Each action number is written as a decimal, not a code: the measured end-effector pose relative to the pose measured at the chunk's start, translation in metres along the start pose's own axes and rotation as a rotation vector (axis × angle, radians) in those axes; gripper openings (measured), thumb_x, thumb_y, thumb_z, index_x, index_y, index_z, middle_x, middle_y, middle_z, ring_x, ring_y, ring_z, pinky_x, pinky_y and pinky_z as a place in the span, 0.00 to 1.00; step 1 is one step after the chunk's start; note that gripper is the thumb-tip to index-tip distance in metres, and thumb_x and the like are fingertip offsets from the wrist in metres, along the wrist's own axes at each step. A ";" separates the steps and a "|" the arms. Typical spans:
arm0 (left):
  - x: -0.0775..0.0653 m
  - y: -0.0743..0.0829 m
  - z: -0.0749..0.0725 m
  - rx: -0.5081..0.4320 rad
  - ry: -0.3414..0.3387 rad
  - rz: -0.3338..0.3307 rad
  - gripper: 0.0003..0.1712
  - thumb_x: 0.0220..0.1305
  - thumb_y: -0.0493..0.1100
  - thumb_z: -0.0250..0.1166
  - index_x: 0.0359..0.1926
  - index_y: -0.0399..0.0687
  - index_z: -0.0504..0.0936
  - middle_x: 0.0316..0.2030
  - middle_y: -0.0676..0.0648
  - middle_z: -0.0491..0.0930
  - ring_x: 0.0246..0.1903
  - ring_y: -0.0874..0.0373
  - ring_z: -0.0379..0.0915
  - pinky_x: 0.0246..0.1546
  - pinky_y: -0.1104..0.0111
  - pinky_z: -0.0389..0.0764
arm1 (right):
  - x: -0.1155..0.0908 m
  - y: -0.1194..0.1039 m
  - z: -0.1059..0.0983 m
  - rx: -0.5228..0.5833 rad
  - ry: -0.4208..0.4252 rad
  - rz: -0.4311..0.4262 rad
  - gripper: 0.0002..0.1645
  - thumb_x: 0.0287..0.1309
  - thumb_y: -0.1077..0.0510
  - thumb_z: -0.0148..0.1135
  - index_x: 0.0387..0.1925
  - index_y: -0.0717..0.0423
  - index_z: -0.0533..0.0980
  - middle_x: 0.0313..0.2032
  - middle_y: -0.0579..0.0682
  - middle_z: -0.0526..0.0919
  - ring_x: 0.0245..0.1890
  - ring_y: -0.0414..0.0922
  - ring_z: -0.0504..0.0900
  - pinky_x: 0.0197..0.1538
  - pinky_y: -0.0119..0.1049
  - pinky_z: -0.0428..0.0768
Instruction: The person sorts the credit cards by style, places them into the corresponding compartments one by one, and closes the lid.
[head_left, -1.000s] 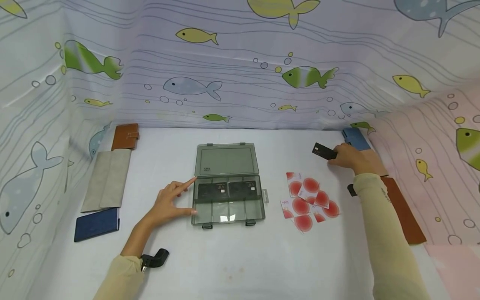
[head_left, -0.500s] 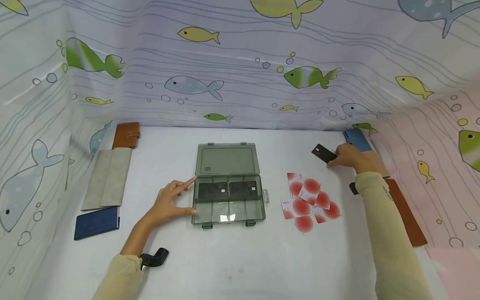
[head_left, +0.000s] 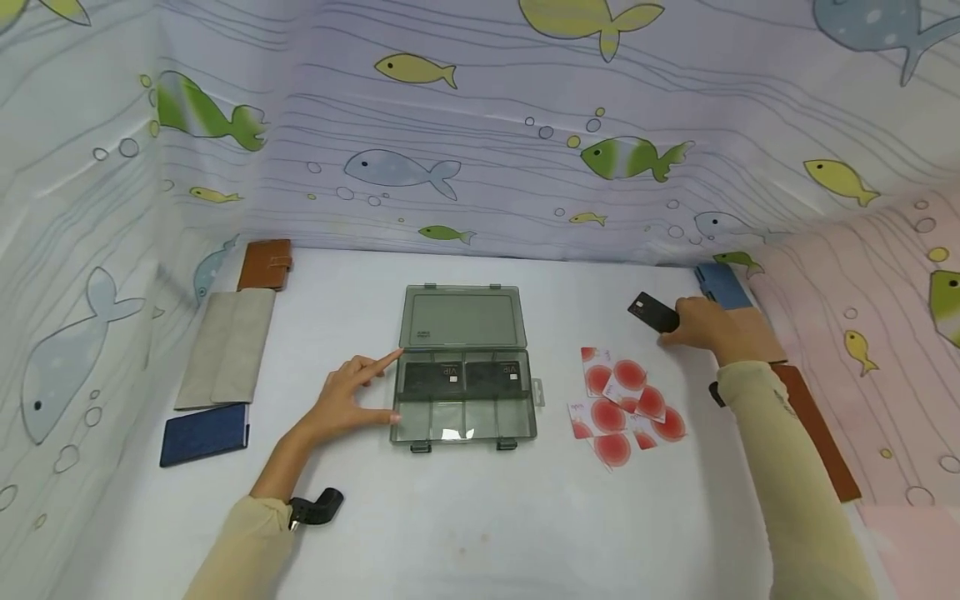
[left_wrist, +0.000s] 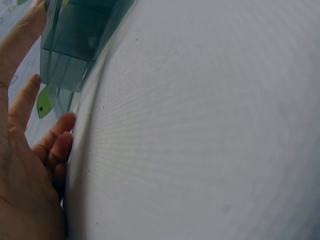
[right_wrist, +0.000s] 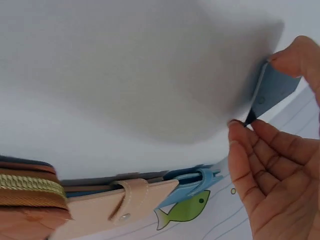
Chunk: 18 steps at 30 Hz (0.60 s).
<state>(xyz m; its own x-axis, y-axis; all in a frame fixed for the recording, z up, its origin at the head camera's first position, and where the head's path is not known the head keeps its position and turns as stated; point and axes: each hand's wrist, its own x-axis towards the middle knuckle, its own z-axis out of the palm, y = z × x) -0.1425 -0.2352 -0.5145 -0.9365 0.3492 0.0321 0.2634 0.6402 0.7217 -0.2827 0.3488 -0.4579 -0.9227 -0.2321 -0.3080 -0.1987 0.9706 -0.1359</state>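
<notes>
My right hand (head_left: 697,323) pinches a black card (head_left: 652,312) by its end, thumb on one side and fingers on the other. In the right wrist view the held card (right_wrist: 275,85) is tilted just off the white surface. A translucent grey-green compartment box (head_left: 465,421) lies with its lid (head_left: 465,318) folded back in the middle of the table. Two black VIP cards (head_left: 433,381) lie side by side in its far compartments. My left hand (head_left: 341,404) touches the box's left side with extended index finger and thumb. Several red-and-white cards (head_left: 607,415) overlap right of the box.
At left are a brown wallet (head_left: 265,263), a grey folded wallet (head_left: 227,346) and a navy wallet (head_left: 204,435). Along the right edge lie a blue wallet (head_left: 722,285), a tan wallet (head_left: 761,333) and a brown wallet (head_left: 821,437). Fish-patterned cloth (head_left: 495,108) walls the table.
The head view has shifted slightly. My right hand still holds the black card near the same spot, its angle turned a little. My left hand stays on the box.
</notes>
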 end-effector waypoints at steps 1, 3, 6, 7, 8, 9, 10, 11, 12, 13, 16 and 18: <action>0.000 0.000 0.000 0.004 0.000 0.000 0.57 0.45 0.57 0.79 0.75 0.68 0.61 0.48 0.48 0.70 0.44 0.57 0.61 0.49 0.53 0.54 | -0.002 0.000 0.001 0.001 0.013 -0.009 0.38 0.49 0.46 0.72 0.44 0.79 0.73 0.36 0.67 0.80 0.34 0.56 0.75 0.44 0.54 0.77; 0.000 0.000 0.000 0.007 0.000 -0.006 0.57 0.44 0.57 0.79 0.75 0.68 0.61 0.48 0.48 0.70 0.44 0.58 0.61 0.49 0.53 0.54 | -0.006 -0.002 0.003 0.009 0.044 -0.030 0.38 0.49 0.46 0.73 0.45 0.77 0.74 0.37 0.66 0.81 0.34 0.55 0.75 0.44 0.54 0.77; 0.001 0.001 0.000 0.009 -0.003 -0.009 0.57 0.44 0.58 0.79 0.75 0.69 0.61 0.48 0.49 0.70 0.43 0.58 0.61 0.48 0.54 0.54 | -0.016 -0.010 0.003 0.031 0.085 -0.060 0.36 0.50 0.46 0.72 0.47 0.75 0.75 0.39 0.66 0.82 0.36 0.54 0.77 0.46 0.54 0.79; 0.001 0.001 0.000 0.009 -0.003 -0.010 0.57 0.44 0.58 0.79 0.75 0.69 0.62 0.48 0.48 0.70 0.43 0.57 0.61 0.49 0.54 0.54 | -0.019 -0.015 0.002 0.039 0.099 -0.074 0.35 0.50 0.47 0.72 0.47 0.74 0.76 0.40 0.65 0.82 0.37 0.54 0.77 0.46 0.54 0.79; 0.001 0.001 0.000 0.009 -0.003 -0.011 0.57 0.44 0.58 0.79 0.75 0.69 0.62 0.48 0.48 0.70 0.43 0.57 0.61 0.49 0.53 0.54 | -0.022 -0.021 0.001 0.047 0.113 -0.087 0.34 0.50 0.48 0.71 0.48 0.73 0.76 0.40 0.65 0.82 0.37 0.54 0.77 0.46 0.54 0.79; 0.001 0.002 -0.001 0.011 -0.003 -0.009 0.57 0.44 0.57 0.79 0.75 0.68 0.61 0.48 0.48 0.70 0.42 0.57 0.61 0.49 0.53 0.54 | -0.025 -0.029 -0.001 0.061 0.122 -0.099 0.33 0.50 0.49 0.71 0.48 0.72 0.76 0.40 0.64 0.82 0.37 0.54 0.78 0.46 0.53 0.79; 0.002 0.002 -0.001 0.013 -0.002 -0.010 0.57 0.44 0.57 0.79 0.75 0.68 0.61 0.48 0.48 0.70 0.42 0.57 0.61 0.49 0.53 0.54 | -0.028 -0.037 -0.002 0.073 0.133 -0.116 0.33 0.49 0.50 0.72 0.48 0.72 0.76 0.40 0.64 0.82 0.38 0.54 0.78 0.45 0.53 0.80; 0.002 0.002 -0.001 0.014 -0.001 -0.012 0.57 0.44 0.57 0.80 0.75 0.68 0.62 0.48 0.48 0.70 0.43 0.57 0.61 0.49 0.53 0.54 | -0.031 -0.046 -0.003 0.080 0.140 -0.132 0.32 0.49 0.50 0.72 0.48 0.72 0.76 0.40 0.64 0.81 0.38 0.54 0.78 0.46 0.53 0.80; 0.002 0.002 -0.001 0.014 0.000 -0.013 0.57 0.44 0.57 0.80 0.75 0.68 0.62 0.49 0.47 0.70 0.43 0.57 0.61 0.50 0.52 0.54 | -0.033 -0.054 -0.004 0.087 0.151 -0.153 0.33 0.49 0.51 0.72 0.48 0.72 0.76 0.41 0.64 0.82 0.39 0.55 0.79 0.46 0.53 0.80; 0.002 0.002 -0.001 0.015 0.000 -0.013 0.57 0.44 0.57 0.80 0.75 0.68 0.62 0.49 0.47 0.70 0.43 0.57 0.61 0.50 0.52 0.54 | -0.035 -0.063 -0.004 0.092 0.159 -0.180 0.33 0.48 0.51 0.73 0.49 0.72 0.76 0.41 0.64 0.82 0.39 0.55 0.79 0.46 0.53 0.80; 0.001 0.001 0.000 0.018 0.000 -0.016 0.57 0.44 0.57 0.80 0.75 0.69 0.61 0.49 0.47 0.70 0.43 0.57 0.61 0.50 0.53 0.55 | -0.039 -0.089 -0.001 0.091 0.188 -0.277 0.33 0.47 0.52 0.75 0.49 0.71 0.76 0.41 0.62 0.82 0.40 0.55 0.80 0.45 0.51 0.81; 0.001 0.001 0.001 0.017 -0.001 -0.014 0.57 0.44 0.57 0.79 0.75 0.69 0.61 0.48 0.47 0.70 0.44 0.57 0.61 0.50 0.53 0.55 | -0.041 -0.106 0.001 0.087 0.207 -0.342 0.34 0.45 0.51 0.76 0.50 0.70 0.77 0.41 0.60 0.82 0.39 0.54 0.81 0.44 0.49 0.82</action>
<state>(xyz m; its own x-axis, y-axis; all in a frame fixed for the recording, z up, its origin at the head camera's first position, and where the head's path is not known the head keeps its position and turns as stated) -0.1430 -0.2334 -0.5147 -0.9401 0.3401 0.0214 0.2538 0.6568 0.7100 -0.2234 0.2559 -0.4315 -0.8568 -0.5144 -0.0361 -0.4856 0.8284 -0.2791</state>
